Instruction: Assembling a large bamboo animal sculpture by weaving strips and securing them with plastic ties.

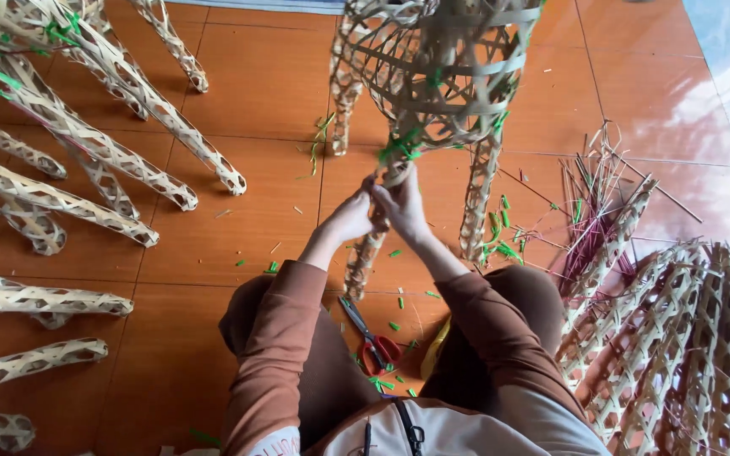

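Observation:
A woven bamboo animal-shaped frame (441, 67) stands on the orange tile floor in front of me, on tube-like woven legs. Both hands meet at the top of its near leg (363, 257), just below a green tie (400, 145). My left hand (350, 215) grips the leg from the left. My right hand (400, 205) clasps it from the right, fingers pointing up toward the tie. Red-handled scissors (371, 340) lie on the floor between my knees.
Several woven bamboo tubes (86, 152) lie across the floor on the left. More woven pieces (686, 338) and loose thin sticks (589, 211) are stacked on the right. Green cut scraps (500, 236) are scattered on the tiles.

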